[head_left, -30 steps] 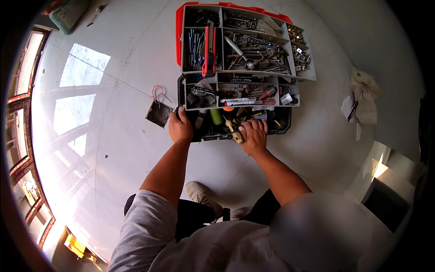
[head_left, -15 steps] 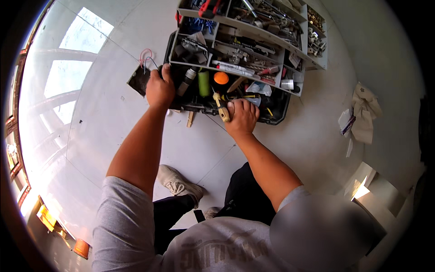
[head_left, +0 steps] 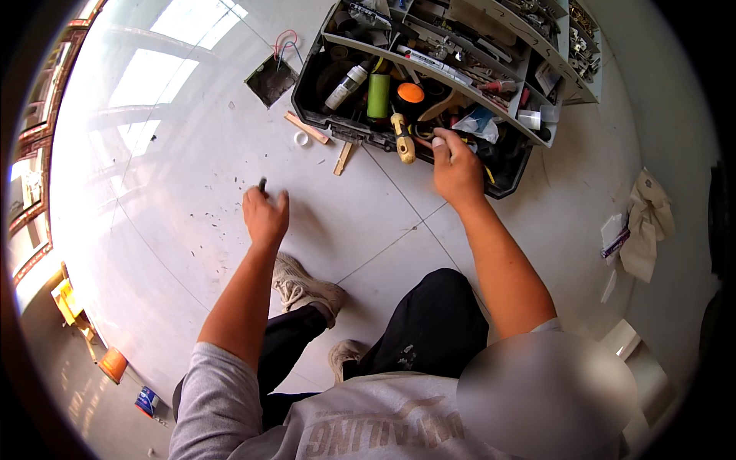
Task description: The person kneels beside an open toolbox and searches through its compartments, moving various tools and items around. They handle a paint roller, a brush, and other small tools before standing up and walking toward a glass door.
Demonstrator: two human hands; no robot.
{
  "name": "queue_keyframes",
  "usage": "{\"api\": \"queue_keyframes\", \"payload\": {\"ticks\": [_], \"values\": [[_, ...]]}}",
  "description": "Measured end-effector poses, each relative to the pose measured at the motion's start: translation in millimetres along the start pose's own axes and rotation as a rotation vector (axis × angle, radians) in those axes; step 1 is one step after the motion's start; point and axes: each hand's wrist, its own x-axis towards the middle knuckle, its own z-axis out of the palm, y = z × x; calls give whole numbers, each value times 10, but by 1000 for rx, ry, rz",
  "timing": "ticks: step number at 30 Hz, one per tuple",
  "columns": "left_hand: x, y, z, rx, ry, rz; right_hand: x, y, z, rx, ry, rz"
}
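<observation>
A black toolbox stands open on the white tiled floor, with upper trays full of small tools. My right hand rests on its near rim, fingertips touching a yellow-handled tool inside. Next to that lie an orange-capped can, a green cylinder and a white tube. My left hand is low over the floor left of the box, fingers curled around a small dark object that I cannot identify.
A floor socket with red and blue wires sits left of the box. Two wooden strips and a small white ring lie beside it. Crumpled paper lies at the right. My shoe is under me.
My left hand has left the toolbox's left edge and come down to the floor nearer me. The right hand stays at the box rim. The view has shifted so the box sits higher.
</observation>
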Motion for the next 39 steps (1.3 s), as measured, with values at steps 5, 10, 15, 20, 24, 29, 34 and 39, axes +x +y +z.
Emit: {"api": "queue_keyframes", "payload": {"ticks": [5, 10, 15, 20, 24, 29, 34, 39], "values": [[-603, -304, -61, 180, -45, 134, 253, -699, -195, 120, -277, 105], [-301, 34, -149, 155, -344, -208, 348, -614, 79, -189, -245, -149], [-221, 44, -207, 238, -389, -229, 65, -347, -743, 118, -206, 75], [-103, 139, -224, 273, -455, -204, -870, 269, -414, 129, -356, -68], [-32, 216, -293, 239, -531, -361, -1023, 490, 301, -165, -160, -278], [45, 261, -298, 274, -585, -412, -635, -237, 55, 60, 46, -492], [91, 252, -312, 276, -609, -366, 535, -207, -99, -63, -15, 46], [80, 204, -314, 247, -617, -362, 1101, 220, 212, -91, -80, 131]]}}
